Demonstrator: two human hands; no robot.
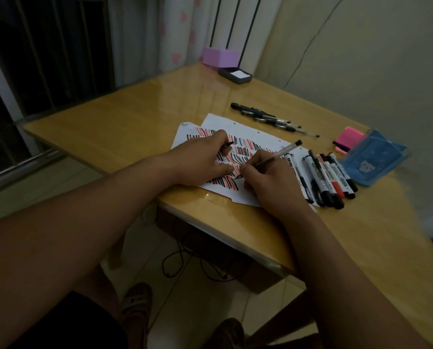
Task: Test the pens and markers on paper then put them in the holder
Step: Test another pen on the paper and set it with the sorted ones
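— Head view, at the table (134,122): what has the right hand (268,182) got?
— A clear pen (275,156), gripped in curled fingers, its tip on the paper (225,122) amid red and black strokes.
— And the left hand (202,159)?
— Resting on the paper, pinching a black cap (227,145).
— The rest?
— Markers (328,177) lie in a row just right of the paper, partly on its edge; loose pens (273,119) lie just beyond it. The pink holder (219,56) stands well beyond the paper, at the far corner. A blue pouch (376,159) lies right of the markers.
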